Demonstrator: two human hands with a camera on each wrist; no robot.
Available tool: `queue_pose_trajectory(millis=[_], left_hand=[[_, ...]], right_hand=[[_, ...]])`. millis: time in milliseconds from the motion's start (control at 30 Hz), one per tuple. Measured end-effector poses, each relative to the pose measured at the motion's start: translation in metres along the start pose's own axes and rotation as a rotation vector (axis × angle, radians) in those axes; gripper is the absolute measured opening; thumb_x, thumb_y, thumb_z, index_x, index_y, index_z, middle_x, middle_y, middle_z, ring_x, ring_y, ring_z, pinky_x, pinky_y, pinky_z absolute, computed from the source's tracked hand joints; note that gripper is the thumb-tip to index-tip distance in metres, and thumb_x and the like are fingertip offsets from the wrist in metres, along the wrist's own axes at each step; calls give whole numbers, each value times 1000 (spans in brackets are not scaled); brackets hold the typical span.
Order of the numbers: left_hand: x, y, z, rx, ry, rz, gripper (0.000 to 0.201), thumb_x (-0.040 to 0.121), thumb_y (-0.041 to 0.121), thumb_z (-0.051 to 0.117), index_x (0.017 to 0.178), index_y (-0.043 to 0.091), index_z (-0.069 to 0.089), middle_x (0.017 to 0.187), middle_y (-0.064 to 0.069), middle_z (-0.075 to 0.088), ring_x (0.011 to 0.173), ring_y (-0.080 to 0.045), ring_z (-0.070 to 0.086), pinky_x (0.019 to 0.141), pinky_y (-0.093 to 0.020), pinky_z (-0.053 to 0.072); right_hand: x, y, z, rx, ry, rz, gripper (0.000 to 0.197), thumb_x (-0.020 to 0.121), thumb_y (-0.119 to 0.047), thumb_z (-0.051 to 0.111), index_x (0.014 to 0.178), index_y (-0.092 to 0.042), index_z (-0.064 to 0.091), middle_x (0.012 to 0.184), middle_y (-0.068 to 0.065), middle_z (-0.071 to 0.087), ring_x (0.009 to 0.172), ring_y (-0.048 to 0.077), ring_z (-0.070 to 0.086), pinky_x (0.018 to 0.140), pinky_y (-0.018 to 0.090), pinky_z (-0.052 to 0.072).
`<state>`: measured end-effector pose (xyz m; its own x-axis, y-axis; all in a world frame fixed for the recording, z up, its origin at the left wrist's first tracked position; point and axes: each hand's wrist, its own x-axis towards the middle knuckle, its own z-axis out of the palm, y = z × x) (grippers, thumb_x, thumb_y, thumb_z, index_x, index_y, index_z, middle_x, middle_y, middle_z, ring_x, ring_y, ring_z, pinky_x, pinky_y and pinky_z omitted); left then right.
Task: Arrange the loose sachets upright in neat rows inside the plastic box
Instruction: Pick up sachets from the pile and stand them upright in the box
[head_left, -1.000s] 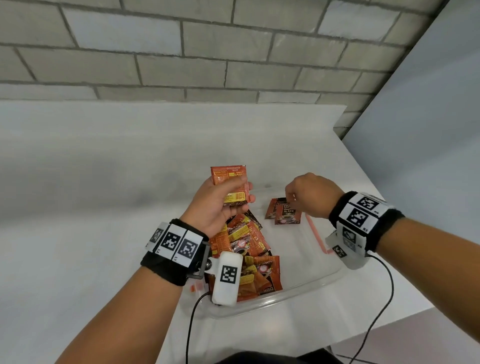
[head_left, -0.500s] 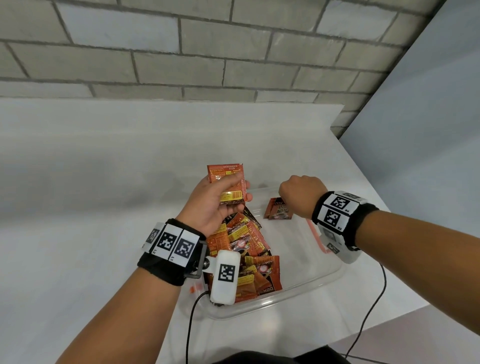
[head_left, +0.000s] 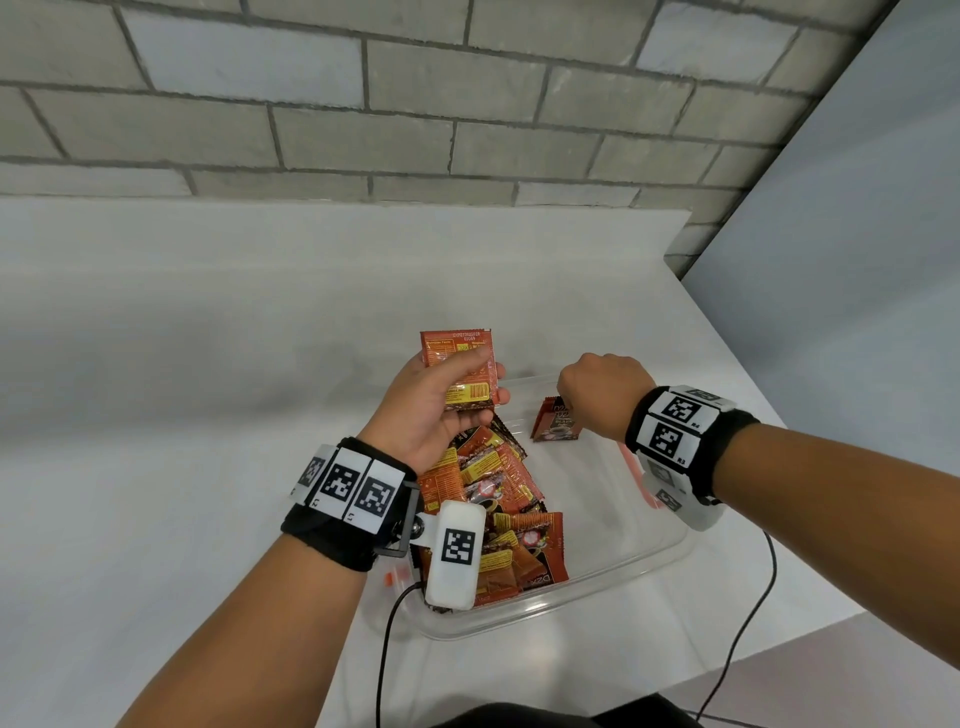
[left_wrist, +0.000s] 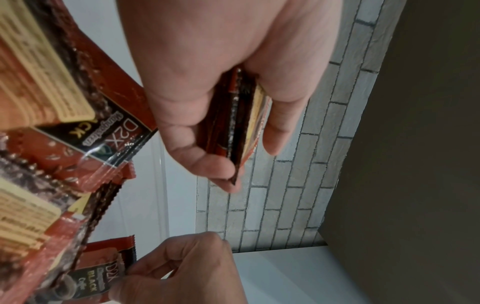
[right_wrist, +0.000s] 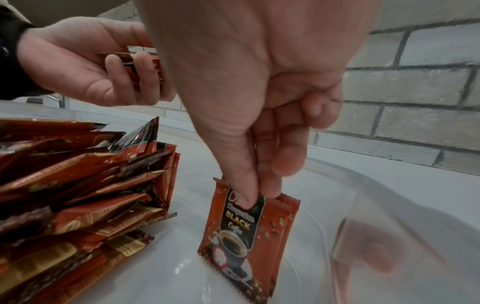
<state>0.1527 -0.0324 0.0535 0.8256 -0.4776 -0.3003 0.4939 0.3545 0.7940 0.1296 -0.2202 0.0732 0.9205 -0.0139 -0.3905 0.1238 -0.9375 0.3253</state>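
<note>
Directly below the right hand (right_wrist: 259, 86), pinched at their top edge between thumb and fingers (right_wrist: 270, 164), stand the upright sachets (right_wrist: 246, 230): at least two, pressed face to face, the printed front toward the wrist camera. Their long axis runs vertical, top seam up under the fingertips, bottom seam at or very near the floor of the plastic box (head_left: 613, 571); whether it touches cannot be told. Beyond the fingers, on the far right of the box floor, the curved clear wall lies close, and the pair appears set to begin a row against it. To the left of the right-hand fingers, apart from the standing pair, the loose sachets (head_left: 493, 499) lie heaped flat and overlapping at mixed angles, filling the left part of the box. Above that heap the left hand (head_left: 436, 410) grips a small held stack (head_left: 460, 371), fingers curled round it and thumb across its face, with the stack's long axis upright and its top edge pointing away from the person. Judgement: the right hand is nearer the row position, so the coming move turns on keeping the pair vertical while the fingers release. The tabletop (head_left: 208, 415) carries the box.
</note>
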Motion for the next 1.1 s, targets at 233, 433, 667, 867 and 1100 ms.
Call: queue_pose_trajectory(millis=[233,433,667,867,1100], left_hand=[[1,0,-1,-14,-20,-6,18,84,19,62,99,9,60,82,-9,69,66,-22,67,53,-26,51],[0,0,2,-97,-28,-66,13,94,9,46,100,3,55,85,-16,66,67,-27,68,53,-29,55],[-7,-6,16,86,-198,-84,22,85,7,62,106,11,62,90,-9,73,78,-22,70,61,-30,60],[-11,-12,30,192,-271,-83,26,79,24,65,104,16,64,90,-6,71,76,-17,69,53,-24,55],[-6,-12,33,14,-214,-104,41,77,38,60,105,9,64,84,-10,68,70,-20,67,59,-30,58]], right_hand=[[1,4,3,46,-2,35,31,87,-2,49,63,-11,32,63,1,30,50,14,28,45,22,22],[-7,23,-4,288,130,113,14,89,-16,55,94,-12,67,91,6,63,78,24,59,60,27,40],[-48,20,-30,1096,342,3,17,88,-35,63,102,-27,65,88,-8,66,69,9,63,59,13,44],[-63,16,-17,1326,291,-55,20,80,-9,73,94,-22,67,84,1,69,71,19,65,69,36,55],[-76,19,-5,1106,708,-52,19,75,-4,77,73,-19,65,79,-8,62,67,5,57,62,12,43]])
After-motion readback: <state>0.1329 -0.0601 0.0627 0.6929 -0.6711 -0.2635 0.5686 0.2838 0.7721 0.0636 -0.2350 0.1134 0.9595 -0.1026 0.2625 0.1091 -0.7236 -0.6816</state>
